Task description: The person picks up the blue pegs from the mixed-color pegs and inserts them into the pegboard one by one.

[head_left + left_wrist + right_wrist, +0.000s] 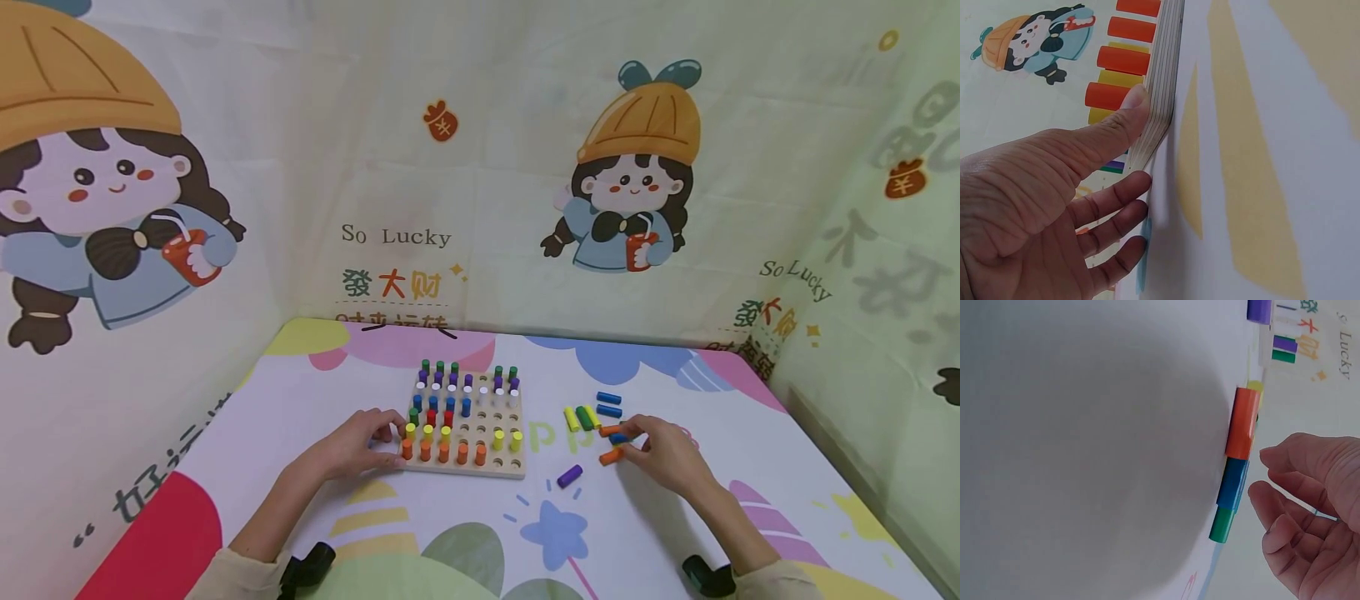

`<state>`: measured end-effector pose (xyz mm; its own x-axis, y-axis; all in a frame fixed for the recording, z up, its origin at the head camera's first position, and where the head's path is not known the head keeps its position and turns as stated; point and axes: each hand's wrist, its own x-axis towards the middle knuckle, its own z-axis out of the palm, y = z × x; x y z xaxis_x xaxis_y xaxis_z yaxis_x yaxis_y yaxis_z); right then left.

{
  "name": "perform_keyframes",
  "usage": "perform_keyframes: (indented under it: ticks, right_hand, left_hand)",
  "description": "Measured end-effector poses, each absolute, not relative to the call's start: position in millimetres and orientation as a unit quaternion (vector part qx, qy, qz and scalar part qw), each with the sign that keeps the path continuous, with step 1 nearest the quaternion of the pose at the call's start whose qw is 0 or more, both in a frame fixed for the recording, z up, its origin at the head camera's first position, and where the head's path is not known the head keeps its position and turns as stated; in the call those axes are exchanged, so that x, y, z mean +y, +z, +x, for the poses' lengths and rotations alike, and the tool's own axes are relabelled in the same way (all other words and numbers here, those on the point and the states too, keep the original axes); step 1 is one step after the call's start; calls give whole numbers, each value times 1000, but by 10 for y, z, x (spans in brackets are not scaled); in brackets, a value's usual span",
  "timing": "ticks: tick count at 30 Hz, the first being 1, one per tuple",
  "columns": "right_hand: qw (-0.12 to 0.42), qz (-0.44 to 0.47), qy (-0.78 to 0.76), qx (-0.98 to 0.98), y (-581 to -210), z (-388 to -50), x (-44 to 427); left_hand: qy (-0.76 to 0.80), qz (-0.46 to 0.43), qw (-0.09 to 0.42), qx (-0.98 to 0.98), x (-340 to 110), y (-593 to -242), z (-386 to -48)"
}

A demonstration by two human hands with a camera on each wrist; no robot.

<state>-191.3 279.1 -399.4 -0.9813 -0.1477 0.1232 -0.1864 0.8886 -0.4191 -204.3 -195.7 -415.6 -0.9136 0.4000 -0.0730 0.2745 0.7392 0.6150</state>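
A wooden pegboard (465,472) carries rows of coloured pegs, with several holes bare. My left hand (367,446) holds the board's near left corner; in the left wrist view its thumb lies against the edge beside an orange peg (1116,95), and three other fingers curl loosely. Over the loose pegs is my right hand (667,450), thumb and fingers apart. Close to its fingertips lie one orange peg (611,456), another orange peg (610,431) and a partly covered blue peg (618,438). In the right wrist view a gap separates the fingers from an orange peg (1242,423).
Left of the right hand lie a green peg (584,417) and two yellow pegs. Two blue pegs (609,398) lie behind, and a purple peg (570,477) lies nearer. A printed cloth covers the table (420,533); printed fabric (495,200) hangs behind it.
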Motion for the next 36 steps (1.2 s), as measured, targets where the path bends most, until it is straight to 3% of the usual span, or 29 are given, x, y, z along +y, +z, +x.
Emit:
perform_keyframes:
  ticks: [25,36]
  right_hand:
    - [-2,66,198,-978,-4026,-2063,2895]
    - [4,74,197,-978,-4045,-2045,2904]
  left_hand:
    - [312,174,104,928,-1945,-4126,-2031]
    - [308,168,104,931,-1946,-4131,-2025]
